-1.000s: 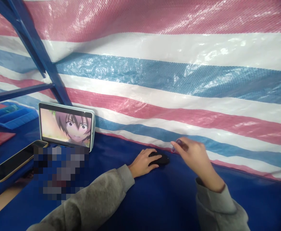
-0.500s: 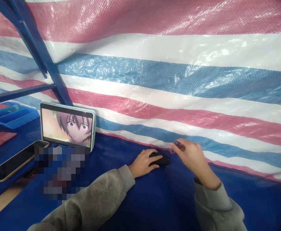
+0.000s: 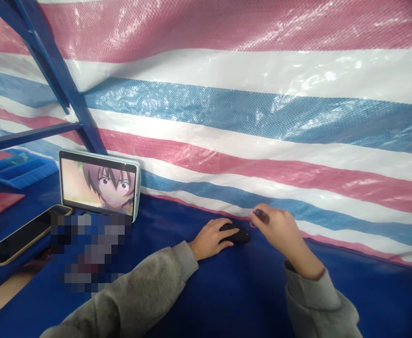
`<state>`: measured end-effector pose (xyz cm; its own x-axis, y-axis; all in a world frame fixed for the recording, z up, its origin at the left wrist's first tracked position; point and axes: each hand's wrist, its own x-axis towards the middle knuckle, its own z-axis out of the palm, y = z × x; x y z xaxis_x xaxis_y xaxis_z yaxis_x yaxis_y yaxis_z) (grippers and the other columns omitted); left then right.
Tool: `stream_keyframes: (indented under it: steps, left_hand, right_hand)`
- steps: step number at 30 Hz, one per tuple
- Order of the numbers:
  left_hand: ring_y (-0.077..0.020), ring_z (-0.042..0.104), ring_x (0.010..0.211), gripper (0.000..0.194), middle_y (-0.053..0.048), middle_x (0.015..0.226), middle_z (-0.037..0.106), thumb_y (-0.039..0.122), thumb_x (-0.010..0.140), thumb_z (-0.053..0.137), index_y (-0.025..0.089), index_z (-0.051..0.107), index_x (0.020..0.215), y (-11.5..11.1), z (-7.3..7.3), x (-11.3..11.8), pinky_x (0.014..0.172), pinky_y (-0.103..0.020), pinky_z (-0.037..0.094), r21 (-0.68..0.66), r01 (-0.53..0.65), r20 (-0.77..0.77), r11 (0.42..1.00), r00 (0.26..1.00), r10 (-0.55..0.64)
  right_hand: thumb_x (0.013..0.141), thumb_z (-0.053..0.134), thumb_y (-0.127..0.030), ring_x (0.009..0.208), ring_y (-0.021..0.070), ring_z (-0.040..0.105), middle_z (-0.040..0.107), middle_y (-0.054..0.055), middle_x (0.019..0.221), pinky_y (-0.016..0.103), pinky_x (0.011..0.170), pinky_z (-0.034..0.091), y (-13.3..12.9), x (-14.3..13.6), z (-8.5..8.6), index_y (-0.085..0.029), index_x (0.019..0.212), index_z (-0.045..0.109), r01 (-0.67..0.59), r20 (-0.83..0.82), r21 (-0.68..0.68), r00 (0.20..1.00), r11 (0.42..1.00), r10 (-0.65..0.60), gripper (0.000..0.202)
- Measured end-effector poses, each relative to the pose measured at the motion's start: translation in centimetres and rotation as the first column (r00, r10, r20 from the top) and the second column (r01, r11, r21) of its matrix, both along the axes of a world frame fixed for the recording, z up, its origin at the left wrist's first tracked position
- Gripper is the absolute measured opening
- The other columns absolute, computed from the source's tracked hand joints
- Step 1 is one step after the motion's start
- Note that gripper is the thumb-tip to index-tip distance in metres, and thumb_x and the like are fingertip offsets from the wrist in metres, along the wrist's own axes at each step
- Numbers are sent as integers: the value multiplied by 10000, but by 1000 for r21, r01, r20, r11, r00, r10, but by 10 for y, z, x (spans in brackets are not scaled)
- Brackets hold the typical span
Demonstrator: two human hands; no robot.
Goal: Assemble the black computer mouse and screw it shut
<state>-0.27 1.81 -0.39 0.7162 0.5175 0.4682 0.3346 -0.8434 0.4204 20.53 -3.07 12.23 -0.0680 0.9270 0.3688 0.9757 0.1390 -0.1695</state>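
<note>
On the blue table, a black computer mouse (image 3: pixel 239 234) lies near the foot of the striped sheet. My left hand (image 3: pixel 215 238) rests around its left side, with the fingertips on top of it. Just to the right, my right hand (image 3: pixel 274 229) is raised with thumb and fingers pinched on a small screwdriver (image 3: pixel 258 213) with a clear purple handle. The tool's tip is too small to make out beside the mouse's right end.
A tablet (image 3: pixel 98 185) showing a cartoon stands at the left, with a phone (image 3: pixel 26 234) lying before it. Farther left are a blue tray (image 3: pixel 26 171), a red sheet (image 3: pixel 1 206) and part of another person's hand. A blue metal frame (image 3: pixel 50 61) rises behind.
The fingers of my right hand have shifted slightly, and the purple handle sits at a different angle. The mouse has moved very slightly to the right.
</note>
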Motion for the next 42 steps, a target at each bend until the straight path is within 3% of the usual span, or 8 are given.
stream_keyframes:
  steps: [3, 11, 23, 28, 35, 42]
  left_hand:
    - [-248, 454, 1329, 420, -90, 1394, 512, 380, 938, 597, 270, 562, 1342, 0, 0, 0, 1117, -416, 387, 25, 18, 2, 1000, 1000, -18]
    - [-245, 432, 1357, 416, -79, 1404, 519, 400, 953, 567, 283, 548, 1351, 2, -4, 1, 1122, -435, 384, 44, 30, 14, 999, 999, -30]
    - [-260, 455, 1334, 399, -96, 1406, 519, 388, 953, 574, 269, 561, 1333, 2, -4, 2, 1114, -470, 375, 16, 30, 40, 999, 999, -31]
    - [-245, 485, 1307, 459, -101, 1378, 552, 456, 953, 555, 243, 528, 1359, -1, 5, 1, 1132, -458, 338, 18, 32, 88, 999, 996, -34]
    - [-191, 654, 903, 317, -61, 951, 726, 450, 969, 537, 199, 707, 1061, -7, 17, -1, 868, -349, 459, 21, -106, 270, 994, 958, 96]
    - [-161, 638, 760, 232, -24, 816, 736, 359, 965, 578, 193, 735, 927, -6, 11, -2, 741, -318, 428, 48, -143, 377, 989, 919, 114]
  right_hand:
    - [894, 487, -352, 574, 195, 651, 694, 1, 635, 273, 546, 332, -2, 1, -2, -234, 915, 644, 13, 15, 5, 1000, 1000, -13, 198]
    - [904, 468, -334, 547, 185, 628, 705, 21, 654, 277, 527, 315, -7, 4, 0, -227, 813, 661, 17, 106, 45, 994, 999, -21, 239]
    - [924, 465, -418, 520, 173, 602, 655, 12, 589, 268, 527, 331, -10, 10, 7, -225, 785, 647, 41, 13, 121, 999, 992, -43, 299]
    - [921, 504, -442, 553, 151, 629, 678, 2, 634, 251, 563, 406, -14, 0, 11, -222, 823, 657, -36, -168, 123, 984, 992, 57, 286]
    - [927, 495, -444, 559, 136, 628, 704, 1, 683, 242, 557, 424, -15, -14, 12, -227, 835, 676, -119, -223, 108, 965, 987, 140, 297]
    - [930, 492, -442, 556, 132, 621, 703, -2, 689, 241, 558, 435, -16, -20, 14, -229, 833, 673, -125, -249, 123, 957, 984, 152, 296]
